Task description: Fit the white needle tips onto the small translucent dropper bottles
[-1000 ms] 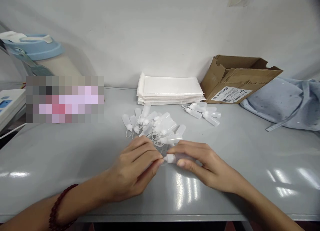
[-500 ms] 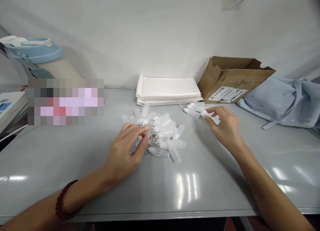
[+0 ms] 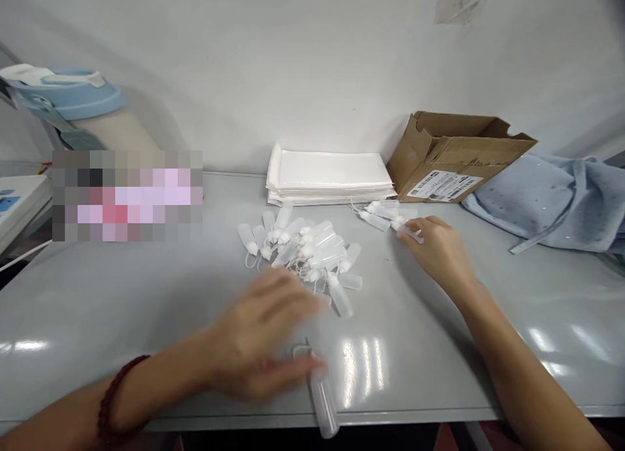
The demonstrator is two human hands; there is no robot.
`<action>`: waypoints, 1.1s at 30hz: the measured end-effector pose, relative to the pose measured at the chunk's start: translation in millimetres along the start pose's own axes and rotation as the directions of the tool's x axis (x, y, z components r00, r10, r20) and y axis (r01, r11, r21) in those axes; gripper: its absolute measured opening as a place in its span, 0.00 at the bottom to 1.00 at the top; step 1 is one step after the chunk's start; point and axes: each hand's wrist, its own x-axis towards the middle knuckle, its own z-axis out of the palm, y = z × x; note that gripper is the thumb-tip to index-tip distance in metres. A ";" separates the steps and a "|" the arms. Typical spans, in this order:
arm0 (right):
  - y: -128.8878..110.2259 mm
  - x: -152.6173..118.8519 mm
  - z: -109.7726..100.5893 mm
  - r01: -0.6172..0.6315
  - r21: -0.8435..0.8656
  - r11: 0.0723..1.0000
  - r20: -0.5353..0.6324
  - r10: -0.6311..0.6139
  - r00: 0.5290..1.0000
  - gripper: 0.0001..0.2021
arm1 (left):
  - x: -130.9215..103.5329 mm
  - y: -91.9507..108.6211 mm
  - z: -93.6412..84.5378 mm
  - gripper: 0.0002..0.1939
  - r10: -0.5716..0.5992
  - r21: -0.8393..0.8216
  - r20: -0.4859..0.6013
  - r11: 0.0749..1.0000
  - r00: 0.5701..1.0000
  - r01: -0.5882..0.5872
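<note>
Several small translucent bottles with white caps lie in a pile (image 3: 317, 246) on the grey table (image 3: 195, 295). My left hand (image 3: 273, 334), smeared by motion, is in front of the pile with thumb and fingers apart. One bottle (image 3: 322, 399) is by its thumb tip, over the table's front edge; whether the thumb touches it is unclear. My right hand (image 3: 434, 243) pinches another small bottle (image 3: 413, 233) at the right, beside a few more bottles (image 3: 375, 220) near the white stack.
A stack of white padded envelopes (image 3: 334, 171) stands against the wall, next to an open cardboard box (image 3: 454, 151). Blue-grey cloth (image 3: 551, 197) lies at the right. A blue-lidded jug (image 3: 73, 93) and a white device (image 3: 22, 200) are at the left.
My left hand has moved toward the front edge and opened, and a bottle now shows there. Bottles in the pile have shifted. My right hand has moved slightly down, still pinching.
</note>
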 end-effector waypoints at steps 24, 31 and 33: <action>-56.1 -43.0 -38.9 -0.009 0.890 0.455 0.073 -0.123 0.990 0.09 | 2.0 -13.4 -5.4 0.06 0.053 0.318 -0.190 0.948 0.980 0.011; -66.6 -54.4 -40.4 -0.033 0.866 0.500 0.286 -0.440 0.851 0.06 | 7.7 -11.1 -15.0 0.13 -0.572 -0.088 -0.083 0.820 0.816 0.566; -67.2 -55.0 -39.2 -0.004 0.850 0.527 0.299 -0.476 0.827 0.06 | 8.5 -9.1 -16.4 0.14 -0.607 -0.173 -0.011 0.784 0.794 0.597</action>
